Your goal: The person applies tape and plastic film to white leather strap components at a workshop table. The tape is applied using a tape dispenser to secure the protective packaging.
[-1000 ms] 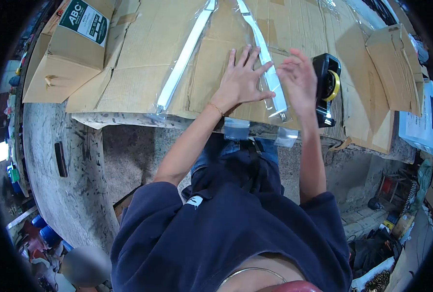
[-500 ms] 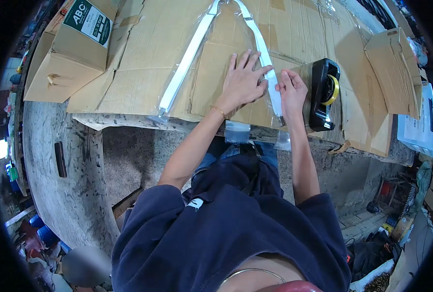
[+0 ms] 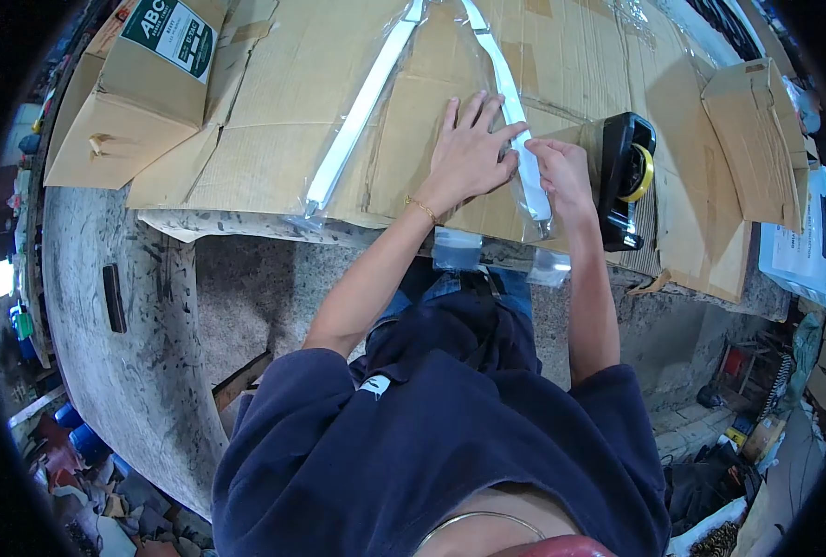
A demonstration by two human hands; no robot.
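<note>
A white strap (image 3: 343,153) lies on the cardboard in a clear plastic sleeve, its two lengths running down toward the front edge. My left hand (image 3: 469,153) rests flat with fingers spread between the lengths, its thumb reaching onto the right length (image 3: 509,97). My right hand (image 3: 563,172) is closed in a pinch at the right border of that length. Whatever its fingertips hold is too small to make out. Right of it stands a black tape dispenser (image 3: 619,223) with a yellow-cored roll (image 3: 642,172).
Flattened cardboard (image 3: 283,167) covers the worktable. One open carton (image 3: 144,121) with a green label stands at the left, another carton (image 3: 756,139) at the right. Pieces of clear film (image 3: 457,249) hang from the front edge. A blue-white box (image 3: 798,241) sits far right.
My right hand has turned, its fingertips now pinching closer to the strap's right length. My left hand stays nearly in place. A blurred round shape at lower left is gone.
</note>
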